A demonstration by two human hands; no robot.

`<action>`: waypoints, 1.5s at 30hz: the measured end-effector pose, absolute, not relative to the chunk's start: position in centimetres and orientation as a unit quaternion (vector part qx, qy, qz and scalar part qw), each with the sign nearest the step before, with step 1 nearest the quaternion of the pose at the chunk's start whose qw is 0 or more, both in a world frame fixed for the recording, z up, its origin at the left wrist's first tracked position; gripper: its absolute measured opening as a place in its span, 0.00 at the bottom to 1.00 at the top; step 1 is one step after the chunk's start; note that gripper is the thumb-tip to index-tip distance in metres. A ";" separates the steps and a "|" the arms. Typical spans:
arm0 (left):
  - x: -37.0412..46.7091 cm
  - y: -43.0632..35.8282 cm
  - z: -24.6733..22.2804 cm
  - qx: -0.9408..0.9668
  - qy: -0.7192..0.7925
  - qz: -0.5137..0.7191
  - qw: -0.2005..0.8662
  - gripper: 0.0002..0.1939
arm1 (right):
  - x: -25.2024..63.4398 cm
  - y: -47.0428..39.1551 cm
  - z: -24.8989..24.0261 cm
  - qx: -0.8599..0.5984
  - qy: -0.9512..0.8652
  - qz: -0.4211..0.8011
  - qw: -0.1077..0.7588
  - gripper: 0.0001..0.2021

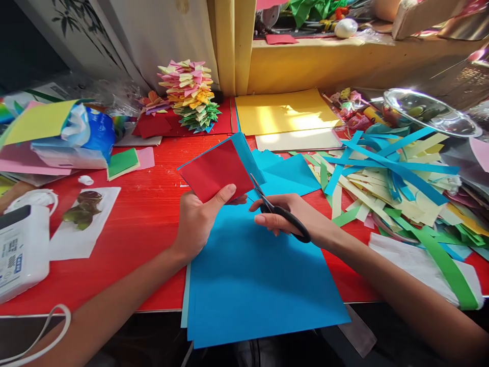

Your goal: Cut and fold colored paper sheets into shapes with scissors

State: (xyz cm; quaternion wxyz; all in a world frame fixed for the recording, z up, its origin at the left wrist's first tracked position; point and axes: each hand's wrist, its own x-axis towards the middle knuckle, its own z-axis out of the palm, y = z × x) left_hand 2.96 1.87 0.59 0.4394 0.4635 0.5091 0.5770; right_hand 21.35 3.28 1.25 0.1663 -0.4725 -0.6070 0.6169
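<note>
A red paper square (217, 171) lies over a blue sheet (246, 153) that sticks out past its right and upper edges. My left hand (202, 214) grips both, thumb on top of the red one. In my right hand (284, 211) is a pair of scissors (292, 223) with black handles. Their blades are parted and meet the blue paper near its lower right edge. Below both hands, large blue sheets (263, 285) overhang the front of the table. Smaller blue pieces (292, 176) lie just behind the scissors.
Paper strips (382, 183) pile up at the right, beside a clear bowl (428, 112). A folded-paper tower (193, 97) and yellow sheets (282, 112) stand at the back. On the left are a tissue pack (89, 135), a white device (23, 255) and a napkin (86, 239).
</note>
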 end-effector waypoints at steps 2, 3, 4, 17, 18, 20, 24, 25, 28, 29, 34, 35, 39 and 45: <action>3.0 1.8 0.6 0.467 0.502 0.577 0.443 0.10 | 21.4 3.3 1.4 -0.474 -0.608 0.616 0.163 0.21; 3.0 1.8 0.6 0.468 0.501 0.577 0.443 0.10 | 21.4 3.3 1.4 -0.474 -0.608 0.616 0.162 0.22; 3.0 1.8 0.6 0.469 0.503 0.577 0.441 0.10 | 21.4 3.3 1.5 -0.473 -0.608 0.617 0.160 0.22; 3.1 1.8 0.7 0.459 0.514 0.577 0.438 0.10 | 21.0 3.0 1.7 -0.479 -0.597 0.621 0.170 0.22; 3.1 1.8 0.7 0.460 0.513 0.577 0.439 0.10 | 21.0 3.0 1.8 -0.478 -0.597 0.621 0.172 0.23; 3.1 1.7 0.7 0.461 0.511 0.578 0.438 0.10 | 21.0 3.0 1.8 -0.478 -0.594 0.623 0.174 0.23; 3.2 1.7 0.8 0.466 0.502 0.578 0.444 0.10 | 21.0 3.1 1.8 -0.483 -0.592 0.622 0.169 0.23; 3.2 1.7 0.8 0.465 0.503 0.577 0.444 0.10 | 21.0 3.1 1.8 -0.485 -0.592 0.621 0.167 0.23; 3.2 1.7 0.8 0.462 0.509 0.578 0.440 0.10 | 21.0 3.1 1.7 -0.483 -0.593 0.622 0.168 0.23; 3.2 1.7 0.8 0.462 0.508 0.580 0.438 0.09 | 21.0 3.1 1.7 -0.482 -0.593 0.623 0.169 0.23; 3.3 1.7 1.0 0.464 0.507 0.574 0.445 0.09 | 21.0 3.0 1.6 -0.483 -0.597 0.619 0.164 0.22; 3.4 1.6 1.0 0.463 0.510 0.573 0.445 0.09 | 21.0 3.0 1.6 -0.484 -0.596 0.620 0.164 0.22; 3.4 1.6 0.9 0.460 0.510 0.575 0.446 0.10 | 21.0 3.0 1.6 -0.482 -0.592 0.624 0.170 0.21; 3.3 1.7 0.9 0.464 0.500 0.570 0.457 0.09 | 21.1 3.1 1.6 -0.483 -0.593 0.622 0.169 0.21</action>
